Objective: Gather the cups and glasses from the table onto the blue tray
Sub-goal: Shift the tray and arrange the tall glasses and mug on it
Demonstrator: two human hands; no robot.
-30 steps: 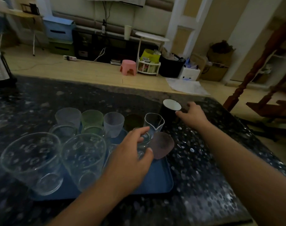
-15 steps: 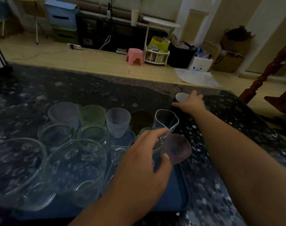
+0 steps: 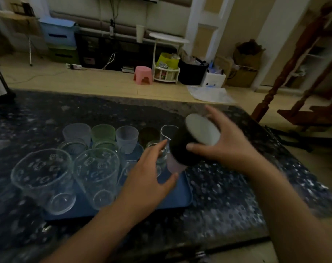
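My right hand [image 3: 225, 143] grips a black cup with a white inside [image 3: 191, 141], tilted and lifted above the right end of the blue tray [image 3: 180, 198]. My left hand [image 3: 148, 177] rests over the tray's right part, fingers around a small clear glass [image 3: 159, 154] that it partly hides. A pink frosted cup [image 3: 173, 167] stands just under the black cup. On the tray stand two large clear glasses [image 3: 45, 179], a green cup [image 3: 103, 132], frosted cups [image 3: 127, 136], a dark cup [image 3: 149, 133] and a clear spouted glass [image 3: 168, 132].
The tray lies on a dark speckled stone table [image 3: 227, 186] whose far edge runs across the middle of the view. Beyond it are a pink stool [image 3: 143, 74], a white rack, boxes and a wooden stair post [image 3: 286, 67] at the right.
My right hand has picked the black cup up from the far right of the table and carried it back toward the tray, tilted. My left hand stays on the small glass.
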